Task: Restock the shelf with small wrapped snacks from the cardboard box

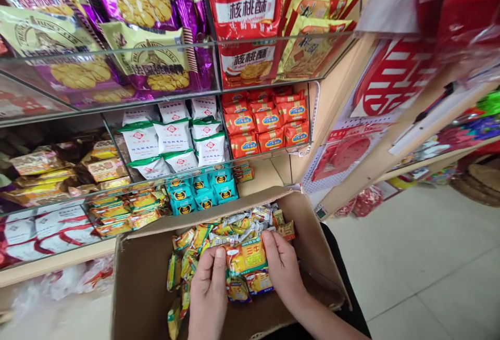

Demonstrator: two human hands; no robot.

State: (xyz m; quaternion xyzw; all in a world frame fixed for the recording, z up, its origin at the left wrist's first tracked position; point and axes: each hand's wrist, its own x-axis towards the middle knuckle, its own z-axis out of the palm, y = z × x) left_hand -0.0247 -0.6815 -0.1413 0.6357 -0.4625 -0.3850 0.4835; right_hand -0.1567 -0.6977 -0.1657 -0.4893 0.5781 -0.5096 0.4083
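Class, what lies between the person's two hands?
In the head view, an orange-yellow packet, held at its ends by the left hand and right hand.

Count one cardboard box; over it, two hands, one held packet. Inside it, cannot count overlapping packets.

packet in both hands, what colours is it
The packet is mostly orange and yellow, with a green lower edge, best seen in the head view.

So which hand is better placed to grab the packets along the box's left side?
Probably the left hand: it's nearest those packets, while the right hand is farther off, beyond the held packet.
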